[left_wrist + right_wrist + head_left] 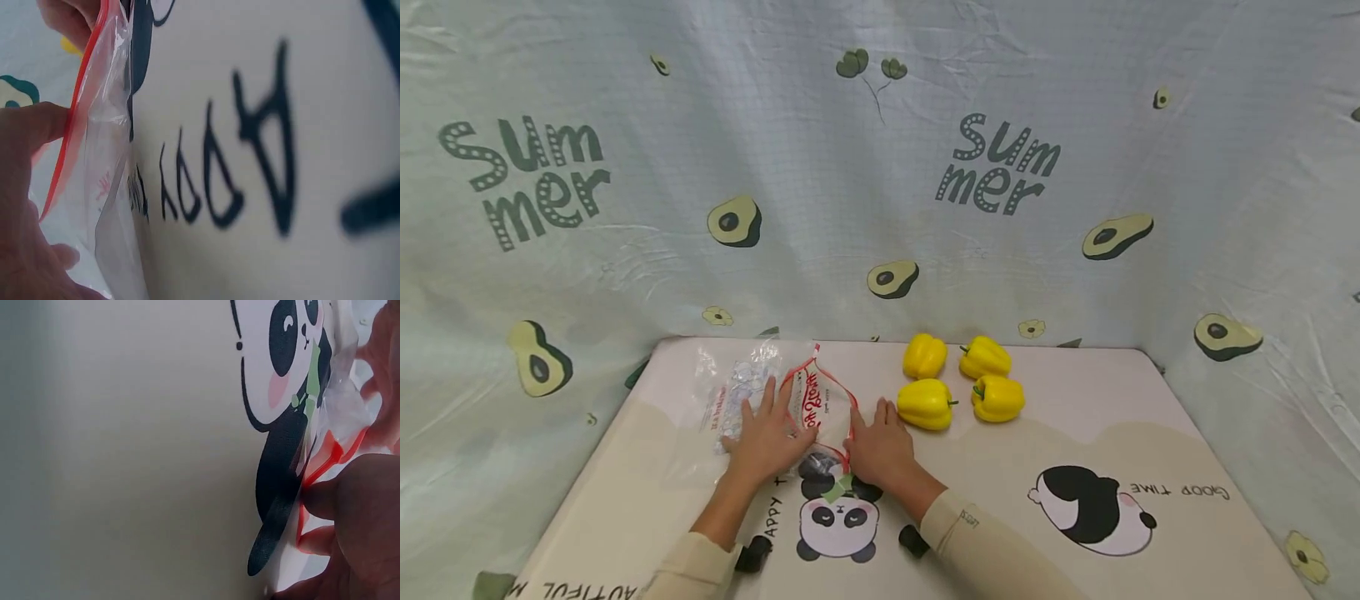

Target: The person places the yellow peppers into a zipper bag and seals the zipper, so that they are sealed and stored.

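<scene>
A clear zip bag (831, 408) with a red zip rim and red lettering lies on the table, its mouth spread wide. My left hand (769, 437) rests on its left side, fingers spread and fairly straight; in the left wrist view the thumb (47, 122) touches the red rim from within. At the right side of the mouth, my right hand (882, 446) pinches the rim, and its fingertips (319, 497) show against the red strip in the right wrist view. Several yellow bell peppers (925, 404) sit just beyond my right hand.
Clear crinkled plastic packaging (748, 387) with pale blue print lies left of the bag, partly under my left hand. The table cover (1000, 517) carries panda drawings and lettering. A printed curtain (820, 167) hangs along the back and both sides.
</scene>
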Available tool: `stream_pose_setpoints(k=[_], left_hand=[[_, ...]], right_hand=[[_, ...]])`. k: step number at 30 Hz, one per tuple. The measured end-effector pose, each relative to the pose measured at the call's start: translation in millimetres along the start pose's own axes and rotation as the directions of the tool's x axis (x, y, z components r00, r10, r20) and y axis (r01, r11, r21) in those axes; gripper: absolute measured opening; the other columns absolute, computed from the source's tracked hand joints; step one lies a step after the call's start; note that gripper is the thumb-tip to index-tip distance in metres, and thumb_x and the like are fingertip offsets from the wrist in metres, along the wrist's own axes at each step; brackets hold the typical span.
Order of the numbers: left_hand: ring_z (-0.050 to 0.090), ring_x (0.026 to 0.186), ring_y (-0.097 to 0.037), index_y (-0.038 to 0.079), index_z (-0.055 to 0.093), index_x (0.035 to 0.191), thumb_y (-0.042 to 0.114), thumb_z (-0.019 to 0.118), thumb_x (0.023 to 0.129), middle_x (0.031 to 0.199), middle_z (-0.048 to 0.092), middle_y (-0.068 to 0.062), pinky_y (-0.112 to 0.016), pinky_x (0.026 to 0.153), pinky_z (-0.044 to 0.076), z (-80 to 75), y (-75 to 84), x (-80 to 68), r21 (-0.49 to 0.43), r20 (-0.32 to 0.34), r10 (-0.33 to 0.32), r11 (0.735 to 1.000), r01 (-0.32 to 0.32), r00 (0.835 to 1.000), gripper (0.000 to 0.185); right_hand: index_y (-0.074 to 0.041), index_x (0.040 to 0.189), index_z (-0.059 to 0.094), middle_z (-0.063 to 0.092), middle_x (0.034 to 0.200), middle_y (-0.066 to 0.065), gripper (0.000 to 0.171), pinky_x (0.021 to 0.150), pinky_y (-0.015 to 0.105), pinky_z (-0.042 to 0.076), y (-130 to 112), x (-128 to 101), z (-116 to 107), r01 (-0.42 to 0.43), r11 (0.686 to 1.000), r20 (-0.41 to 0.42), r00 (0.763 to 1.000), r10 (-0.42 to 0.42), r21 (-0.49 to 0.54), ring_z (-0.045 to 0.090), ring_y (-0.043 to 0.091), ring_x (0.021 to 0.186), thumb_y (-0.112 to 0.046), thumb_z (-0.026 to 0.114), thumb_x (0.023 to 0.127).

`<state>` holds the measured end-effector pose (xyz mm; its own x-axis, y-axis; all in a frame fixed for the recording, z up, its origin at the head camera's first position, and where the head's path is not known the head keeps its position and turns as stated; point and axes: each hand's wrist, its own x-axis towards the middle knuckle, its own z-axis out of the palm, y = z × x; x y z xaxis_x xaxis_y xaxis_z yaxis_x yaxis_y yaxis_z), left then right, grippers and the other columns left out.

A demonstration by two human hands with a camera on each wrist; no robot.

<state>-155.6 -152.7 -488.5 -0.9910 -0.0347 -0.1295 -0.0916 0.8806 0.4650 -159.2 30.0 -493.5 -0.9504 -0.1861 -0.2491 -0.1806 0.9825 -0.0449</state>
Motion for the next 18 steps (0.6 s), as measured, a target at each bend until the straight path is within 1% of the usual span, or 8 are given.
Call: stream_pose_setpoints(k=[3, 6, 10, 12, 16, 18], left_hand=[[-0.001, 0.153, -0.068, 0.016, 0.011, 0.169, 0.060, 0.068, 0.089, 0.177, 0.001, -0.018, -0.099, 0.098, 0.004, 1.9, 2.3, -0.3, -0.007, 0.013, -0.029, 1.000, 0.029, 0.999, 0.107], [-0.003, 0.153, -0.068, 0.013, 0.008, 0.169, 0.064, 0.071, 0.086, 0.177, -0.001, -0.018, -0.100, 0.098, 0.002, 2.8, 3.7, 1.1, -0.019, 0.011, -0.042, 0.999, 0.042, 0.999, 0.116], [-0.004, 0.154, -0.067, 0.012, 0.004, 0.169, 0.060, 0.077, 0.083, 0.177, -0.006, -0.015, -0.099, 0.098, 0.001, 3.7, 2.9, 3.5, -0.019, 0.011, -0.053, 0.998, 0.053, 0.999, 0.122], [-0.004, 0.155, -0.065, 0.012, 0.002, 0.169, 0.056, 0.079, 0.082, 0.178, -0.008, -0.013, -0.099, 0.098, 0.002, 3.6, 1.7, 4.9, -0.017, 0.007, -0.052, 0.998, 0.052, 0.999, 0.124], [-0.001, 0.155, -0.065, 0.013, 0.002, 0.169, 0.051, 0.084, 0.079, 0.178, -0.007, -0.013, -0.099, 0.098, 0.003, 2.7, -0.6, 7.7, -0.032, -0.007, -0.041, 0.999, 0.041, 0.999, 0.127], [-0.001, 0.155, -0.065, 0.014, 0.004, 0.169, 0.050, 0.086, 0.077, 0.178, -0.006, -0.014, -0.099, 0.097, 0.002, 2.2, -0.9, 8.7, -0.040, 0.006, -0.041, 0.998, 0.041, 0.999, 0.128]], right_hand=[[-0.028, 0.162, 0.040, 0.035, 0.168, 0.022, 0.063, 0.127, 0.048, 0.037, -0.4, 1.8, 0.1, 0.004, 1.000, -0.001, 1.000, -0.004, -0.019, 0.035, 0.039, 0.157, -0.050, 0.054, 0.105], [-0.029, 0.162, 0.039, 0.036, 0.167, 0.023, 0.063, 0.126, 0.047, 0.039, -1.4, 4.1, 0.5, 0.006, 0.999, 0.002, 1.000, -0.006, -0.042, 0.037, 0.040, 0.155, -0.051, 0.054, 0.105], [-0.030, 0.163, 0.037, 0.038, 0.166, 0.023, 0.064, 0.125, 0.046, 0.041, -4.2, 6.3, -0.9, -0.003, 0.997, 0.013, 1.000, 0.004, -0.074, 0.039, 0.040, 0.154, -0.053, 0.052, 0.105], [-0.031, 0.163, 0.037, 0.038, 0.165, 0.024, 0.063, 0.123, 0.046, 0.043, -5.5, 7.3, -2.1, -0.009, 0.997, 0.003, 1.000, 0.010, -0.082, 0.041, 0.040, 0.153, -0.053, 0.051, 0.105], [-0.032, 0.163, 0.037, 0.038, 0.165, 0.025, 0.062, 0.122, 0.045, 0.044, -6.8, 9.5, -3.9, -0.020, 0.996, -0.022, 1.000, 0.018, -0.086, 0.042, 0.040, 0.152, -0.053, 0.050, 0.106], [-0.032, 0.162, 0.037, 0.039, 0.164, 0.025, 0.062, 0.122, 0.045, 0.045, -6.8, 10.2, -4.6, -0.021, 0.996, -0.031, 0.999, 0.019, -0.088, 0.042, 0.040, 0.152, -0.053, 0.051, 0.106]])
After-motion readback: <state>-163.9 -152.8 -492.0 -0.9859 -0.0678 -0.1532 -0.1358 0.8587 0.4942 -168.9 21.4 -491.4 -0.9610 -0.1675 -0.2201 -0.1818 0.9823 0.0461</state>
